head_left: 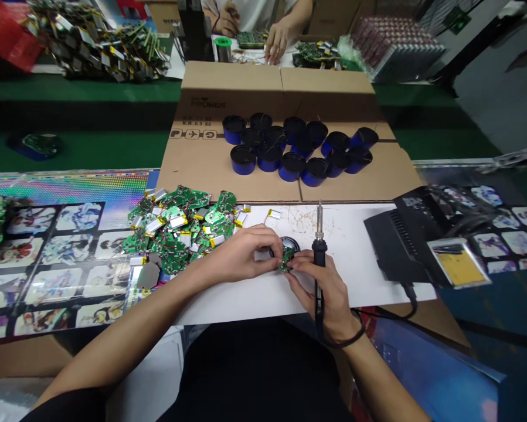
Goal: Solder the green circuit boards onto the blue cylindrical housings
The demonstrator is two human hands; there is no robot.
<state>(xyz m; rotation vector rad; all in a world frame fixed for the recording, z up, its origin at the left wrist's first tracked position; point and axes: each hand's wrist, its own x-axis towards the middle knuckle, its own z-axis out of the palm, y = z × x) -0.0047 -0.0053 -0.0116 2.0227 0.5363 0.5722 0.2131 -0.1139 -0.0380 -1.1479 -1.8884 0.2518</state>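
Note:
My left hand (252,252) is closed, thumb and fingers pinching the left edge of a small green circuit board (286,255). The board is held at the near side of a black round housing (291,241) with a shiny interior, partly hidden by my fingers. From the right, the fingertips of my right hand (327,290) grip the same board. A soldering iron (319,252) is also tucked in my right hand, its metal tip pointing away from me and its cable looping round the wrist. Left of my hands lies a pile of green circuit boards (175,258) with wired silver batteries.
Several blue-and-black round housings (292,166) stand on a cardboard sheet (197,158). At right are a black soldering station (395,240) and a yellow sponge in a tray (459,264). Across the table, another person's hands (277,42) work near a solder spool (223,50).

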